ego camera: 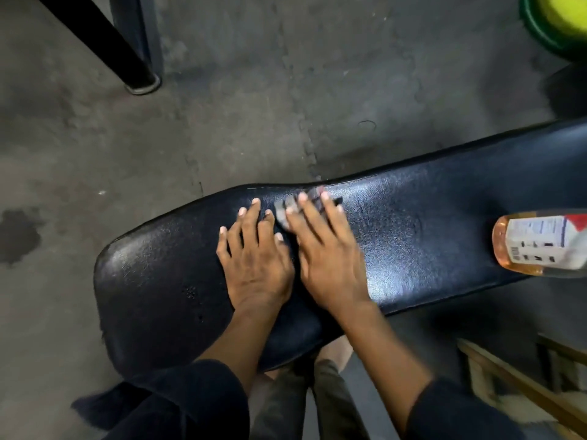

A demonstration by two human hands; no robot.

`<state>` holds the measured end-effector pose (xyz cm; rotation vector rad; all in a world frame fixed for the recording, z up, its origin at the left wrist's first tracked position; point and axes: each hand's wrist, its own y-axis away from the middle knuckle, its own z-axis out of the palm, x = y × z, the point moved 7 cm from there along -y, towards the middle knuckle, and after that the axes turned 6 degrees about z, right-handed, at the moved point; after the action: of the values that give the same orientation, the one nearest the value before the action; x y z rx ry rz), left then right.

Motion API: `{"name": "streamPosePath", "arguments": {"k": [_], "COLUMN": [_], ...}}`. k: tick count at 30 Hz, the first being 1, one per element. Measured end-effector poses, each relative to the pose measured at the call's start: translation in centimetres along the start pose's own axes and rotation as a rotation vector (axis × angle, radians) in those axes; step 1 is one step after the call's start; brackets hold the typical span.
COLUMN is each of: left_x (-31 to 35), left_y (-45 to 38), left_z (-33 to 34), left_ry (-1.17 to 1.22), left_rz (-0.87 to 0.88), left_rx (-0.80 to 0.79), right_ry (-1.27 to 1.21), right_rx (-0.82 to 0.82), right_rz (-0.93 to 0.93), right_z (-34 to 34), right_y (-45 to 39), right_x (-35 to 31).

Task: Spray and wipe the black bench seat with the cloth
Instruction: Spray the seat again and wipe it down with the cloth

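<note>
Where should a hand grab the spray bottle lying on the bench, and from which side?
Take the spray bottle round its labelled body, coming from above. It lies on its side on the bench seat with the rounded base toward the hands, so the barrel is exposed for a wrap. Its nozzle end runs out of frame, unseen. The right hand is nearer; both hands now lie flat on the cloth.

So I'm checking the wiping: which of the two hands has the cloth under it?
The right hand: the grey cloth shows under its fingers on the black bench seat. The left hand lies flat beside it on bare seat.
</note>
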<state>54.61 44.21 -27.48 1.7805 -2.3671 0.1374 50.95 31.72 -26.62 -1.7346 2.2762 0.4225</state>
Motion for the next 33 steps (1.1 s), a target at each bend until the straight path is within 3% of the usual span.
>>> {"name": "streamPosePath", "arguments": {"k": [5, 11, 15, 20, 23, 28, 30, 33], "left_x": [0.2, 0.3, 0.2, 0.2, 0.1, -0.1, -0.3, -1.4], "left_y": [0.0, 0.0, 0.0, 0.0, 0.0, 0.3, 0.3, 0.5], "left_z": [-0.1, 0.4, 0.3, 0.0, -0.1, -0.2, -0.5, -1.3], "left_ry": [-0.013, -0.046, -0.038, -0.01, 0.003, 0.042, 0.104, 0.304], "left_rz": [-0.001, -0.004, -0.009, -0.003, 0.011, 0.034, 0.032, 0.01], "left_rx": [0.018, 0.007, 0.012, 0.04, 0.052, 0.082, 0.094, 0.081], "right_ry": [0.055, 0.007, 0.067, 0.094, 0.167, 0.076, 0.055, 0.086], "right_rx": [0.003, 0.147, 0.05, -0.031, -0.023, 0.117, 0.114, 0.076], "right_rz": [0.028, 0.465, 0.239, -0.004, 0.082, 0.524, 0.479, 0.221], "right_z": [-1.2, -3.9, -1.6, 0.2, -1.3, -3.9, -2.8, 0.6], "right_y": [6.7, -0.9, -2.9, 7.6, 10.6, 4.9, 2.3, 3.7], "right_x": [5.0, 10.5, 4.7, 1.9, 6.0, 10.8, 7.6, -0.4]}}
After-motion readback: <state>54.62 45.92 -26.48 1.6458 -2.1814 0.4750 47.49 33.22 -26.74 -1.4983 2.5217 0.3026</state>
